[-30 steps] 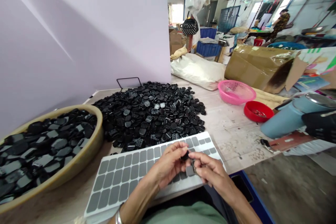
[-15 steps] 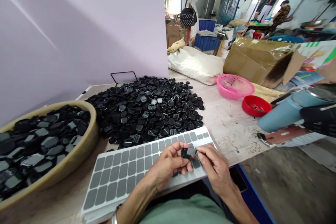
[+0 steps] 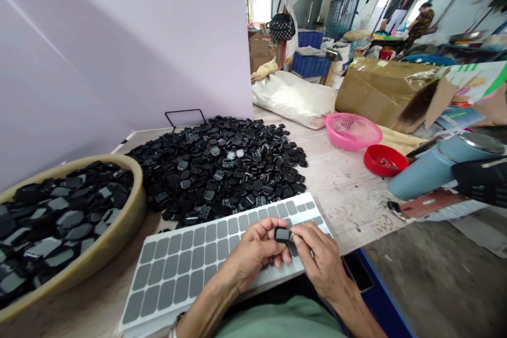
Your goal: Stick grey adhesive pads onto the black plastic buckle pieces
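I have the gray-faced black plastic piece (image 3: 282,235) pinched between thumb and fingers of my left hand (image 3: 261,243), over the gray-sticker sheet (image 3: 184,262). My right hand (image 3: 319,253) is at its right edge; whether it grips anything, I can't tell.

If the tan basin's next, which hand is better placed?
Probably the left hand: it holds the black-edged piece and is nearer the tan basin. The right hand, on the piece's other side, sits farther off.
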Available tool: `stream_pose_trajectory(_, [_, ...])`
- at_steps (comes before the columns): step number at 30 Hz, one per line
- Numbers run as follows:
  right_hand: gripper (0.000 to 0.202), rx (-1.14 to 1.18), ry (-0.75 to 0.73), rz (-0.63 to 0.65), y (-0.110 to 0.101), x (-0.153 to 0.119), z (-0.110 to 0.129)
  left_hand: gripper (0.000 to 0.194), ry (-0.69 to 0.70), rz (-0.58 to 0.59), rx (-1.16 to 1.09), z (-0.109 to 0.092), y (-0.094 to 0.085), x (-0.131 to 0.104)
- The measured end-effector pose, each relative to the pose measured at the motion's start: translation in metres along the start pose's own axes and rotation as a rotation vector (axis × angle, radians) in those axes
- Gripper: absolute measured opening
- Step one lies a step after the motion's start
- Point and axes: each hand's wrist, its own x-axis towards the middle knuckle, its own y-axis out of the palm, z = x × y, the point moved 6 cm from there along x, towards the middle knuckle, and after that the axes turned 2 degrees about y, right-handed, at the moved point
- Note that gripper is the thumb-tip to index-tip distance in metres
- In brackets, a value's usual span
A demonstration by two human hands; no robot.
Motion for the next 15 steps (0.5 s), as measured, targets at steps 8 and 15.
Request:
stream_pose_trajectory(8, [0.019,0.03,0.028,-0.053,0.0025,-0.0019,-0.002,0.038,0.009,-0.019,-0.008,0.0015,-0.0008,0.0016])
stream_pose_trajectory(15, [0.02,0.063,0.023,-0.107,-0.0014,-0.0037,-0.0011,0.039,0.001,-0.014,-0.006,0.0012,0.0003,0.0011])
